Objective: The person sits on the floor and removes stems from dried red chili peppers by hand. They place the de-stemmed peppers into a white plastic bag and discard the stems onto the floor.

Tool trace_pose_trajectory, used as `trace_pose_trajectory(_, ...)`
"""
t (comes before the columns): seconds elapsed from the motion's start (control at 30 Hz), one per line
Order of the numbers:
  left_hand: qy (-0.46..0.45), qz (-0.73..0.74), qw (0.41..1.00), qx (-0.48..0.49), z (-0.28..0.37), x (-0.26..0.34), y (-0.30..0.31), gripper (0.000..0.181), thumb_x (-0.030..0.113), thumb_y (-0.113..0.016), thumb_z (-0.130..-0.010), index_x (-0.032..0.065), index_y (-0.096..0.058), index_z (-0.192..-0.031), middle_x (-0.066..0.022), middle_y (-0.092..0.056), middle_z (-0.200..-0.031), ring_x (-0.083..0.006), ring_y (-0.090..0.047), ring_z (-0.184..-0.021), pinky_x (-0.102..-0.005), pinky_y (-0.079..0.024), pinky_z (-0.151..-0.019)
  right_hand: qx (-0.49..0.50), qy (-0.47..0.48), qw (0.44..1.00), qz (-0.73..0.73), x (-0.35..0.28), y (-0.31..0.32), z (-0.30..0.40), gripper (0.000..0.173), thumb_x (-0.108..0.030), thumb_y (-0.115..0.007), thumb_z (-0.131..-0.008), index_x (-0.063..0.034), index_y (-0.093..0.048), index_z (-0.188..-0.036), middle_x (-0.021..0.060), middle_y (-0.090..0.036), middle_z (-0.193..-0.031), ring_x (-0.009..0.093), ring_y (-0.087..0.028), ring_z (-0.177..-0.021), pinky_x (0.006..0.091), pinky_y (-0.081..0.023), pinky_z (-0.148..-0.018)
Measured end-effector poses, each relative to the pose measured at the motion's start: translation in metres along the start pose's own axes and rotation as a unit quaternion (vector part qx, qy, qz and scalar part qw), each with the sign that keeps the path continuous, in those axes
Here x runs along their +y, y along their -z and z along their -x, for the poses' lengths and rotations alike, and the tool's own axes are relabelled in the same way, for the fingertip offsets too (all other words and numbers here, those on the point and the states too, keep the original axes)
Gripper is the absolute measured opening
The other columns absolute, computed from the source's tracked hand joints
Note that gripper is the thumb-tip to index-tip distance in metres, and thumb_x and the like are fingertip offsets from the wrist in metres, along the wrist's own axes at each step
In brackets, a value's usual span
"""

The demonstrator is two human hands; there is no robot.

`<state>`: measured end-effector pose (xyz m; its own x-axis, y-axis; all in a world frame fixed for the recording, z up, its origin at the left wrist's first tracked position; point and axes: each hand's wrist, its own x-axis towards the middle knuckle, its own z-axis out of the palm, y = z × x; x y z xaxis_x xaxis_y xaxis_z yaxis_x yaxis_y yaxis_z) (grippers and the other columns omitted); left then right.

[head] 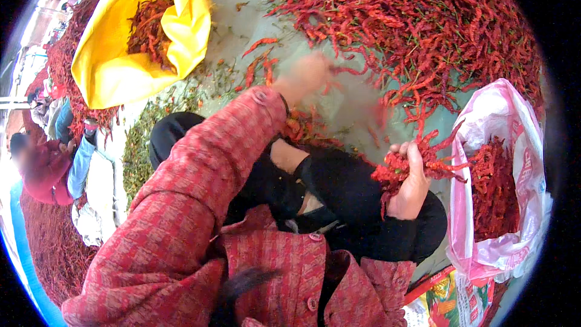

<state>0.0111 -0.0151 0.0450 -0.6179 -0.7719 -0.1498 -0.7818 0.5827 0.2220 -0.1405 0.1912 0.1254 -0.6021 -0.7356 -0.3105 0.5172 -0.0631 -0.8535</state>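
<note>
A bunch of dried red chili peppers [399, 163] is gripped in my right hand [411, 186], just above my right knee. Several of the pods stick out past the fingers toward the pink and white sack. Motion blurs my left hand [306, 77], which reaches out over the pale green ground sheet [290, 18]. Its fingers point at the edge of the large heap of red chilies [408, 22], close to one curved pod [352, 69]. Whether it holds anything is not clear. Below it lies a small pile of orange-red chilies [304, 127] by my crossed legs.
A yellow sack [106, 72] with chilies inside stands open at the upper left. At the right is a pink and white plastic sack [463, 231], also holding chilies. Green stems and scraps [145, 141] litter the sheet. Another person [45, 172] sits at the far left.
</note>
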Motion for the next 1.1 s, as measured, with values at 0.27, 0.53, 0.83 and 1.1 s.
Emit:
trace_pose_trajectory(0.27,-0.139,0.282,0.937,0.151,0.059,0.061,0.039,0.025,0.026,-0.052,-0.078,0.0090,-0.055,-0.097,-0.0110,-0.059,-0.081,-0.0278,-0.058,-0.076,-0.0363,-0.046,-0.067,-0.032,-0.072,0.997,-0.002,0.037,-0.018,0.008,0.026,-0.021,-0.057,-0.080,-0.0014,-0.053,-0.096,0.0064,-0.057,-0.087,0.016,-0.055,-0.080,0.0299,-0.045,-0.072)
trace_pose_trajectory(0.53,-0.277,0.194,0.939,-0.068,0.048,0.067,0.039,0.021,0.019,-0.044,-0.084,0.0044,-0.056,-0.094,-0.0144,-0.056,-0.083,-0.0298,-0.054,-0.079,-0.0367,-0.045,-0.071,0.043,-0.072,0.996,-0.027,0.045,-0.015,-0.005,0.018,-0.017,-0.054,-0.081,-0.0015,-0.054,-0.091,0.0057,-0.057,-0.082,0.015,-0.054,-0.074,0.0276,-0.044,-0.065)
trace_pose_trajectory(0.83,0.088,0.005,0.996,0.029,-0.038,-0.017,-0.051,0.024,0.023,-0.050,-0.076,0.0034,-0.053,-0.088,-0.0137,-0.058,-0.082,-0.0271,-0.057,-0.082,-0.0410,-0.045,-0.070,0.025,-0.044,0.998,0.023,0.045,-0.024,-0.008,0.008,-0.007,-0.055,-0.078,-0.0019,-0.050,-0.076,0.0032,-0.051,-0.068,0.013,-0.050,-0.062,0.0278,-0.044,-0.060)
trace_pose_trajectory(1.1,-0.090,0.314,0.945,0.021,0.043,0.038,0.017,0.016,0.020,-0.052,-0.079,0.0043,-0.051,-0.081,-0.0109,-0.057,-0.065,-0.0210,-0.057,-0.059,-0.0332,-0.046,-0.055,0.021,-0.053,0.998,0.001,0.050,-0.017,-0.012,0.020,-0.007,-0.057,-0.077,0.0008,-0.053,-0.095,0.0063,-0.057,-0.088,0.014,-0.055,-0.075,0.0278,-0.045,-0.070)
